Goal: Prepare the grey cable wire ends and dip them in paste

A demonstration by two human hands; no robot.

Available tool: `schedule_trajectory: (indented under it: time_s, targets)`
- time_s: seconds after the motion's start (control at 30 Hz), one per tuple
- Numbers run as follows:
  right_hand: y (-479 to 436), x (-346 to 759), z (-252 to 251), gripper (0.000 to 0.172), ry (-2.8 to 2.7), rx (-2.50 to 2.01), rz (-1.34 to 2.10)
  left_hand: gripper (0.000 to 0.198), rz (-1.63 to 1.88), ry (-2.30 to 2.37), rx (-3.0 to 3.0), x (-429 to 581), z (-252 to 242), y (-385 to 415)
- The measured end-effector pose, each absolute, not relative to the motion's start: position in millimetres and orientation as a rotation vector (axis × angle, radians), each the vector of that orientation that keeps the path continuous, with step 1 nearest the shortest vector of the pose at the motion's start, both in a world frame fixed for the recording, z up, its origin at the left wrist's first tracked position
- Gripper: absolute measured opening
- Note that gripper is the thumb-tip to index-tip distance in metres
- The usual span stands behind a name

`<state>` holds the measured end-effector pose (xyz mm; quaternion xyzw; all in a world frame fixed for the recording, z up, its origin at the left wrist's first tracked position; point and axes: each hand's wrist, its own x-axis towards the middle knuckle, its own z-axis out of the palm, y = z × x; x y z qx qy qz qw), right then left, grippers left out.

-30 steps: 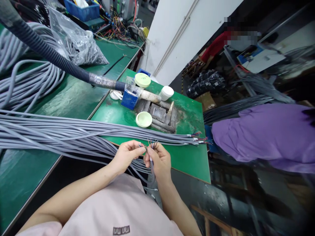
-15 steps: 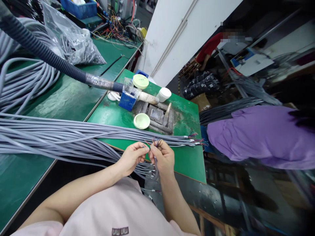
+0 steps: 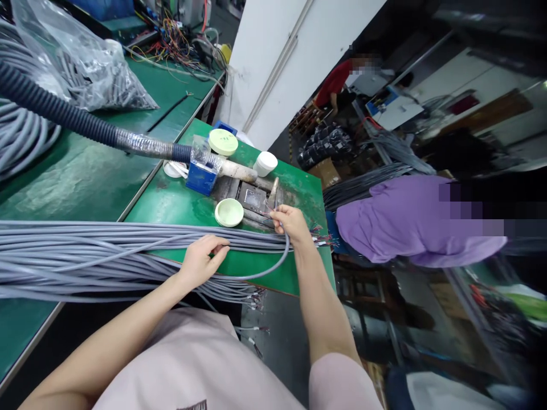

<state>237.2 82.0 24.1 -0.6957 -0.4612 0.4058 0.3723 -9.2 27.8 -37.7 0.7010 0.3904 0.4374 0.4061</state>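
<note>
A thick bundle of grey cables [image 3: 106, 250] lies across the green bench [image 3: 171, 199], its stripped coloured ends at the right edge. My right hand [image 3: 292, 222] is closed on the end of one grey cable [image 3: 260, 273], holding its fanned coloured wire tips over the dark metal fixture [image 3: 252, 199]. That cable curves back in a loop toward my body. My left hand [image 3: 200, 262] rests on the bundle near the bench's front edge, fingers curled around a cable there.
A black corrugated hose [image 3: 64, 117] runs in from the left to a blue box [image 3: 201, 173] beside the fixture. Pale green lids [image 3: 229, 212] and a white cup [image 3: 265, 163] stand around it. A person in a purple top [image 3: 405, 225] bends over at the right. A plastic bag [image 3: 81, 74] lies at the back left.
My right hand has carried the cable end forward from in front of my chest to the fixture. My left hand let go of the wire tips and dropped onto the bundle.
</note>
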Motion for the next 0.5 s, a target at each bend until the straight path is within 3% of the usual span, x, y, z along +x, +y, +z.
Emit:
schedule_trajectory:
  time_s: [0.5]
  targets:
    - [146,245,11,0.021,-1.503,-2.183,0.723,0.013,1.113,0.946,1.895,-10,-45,32]
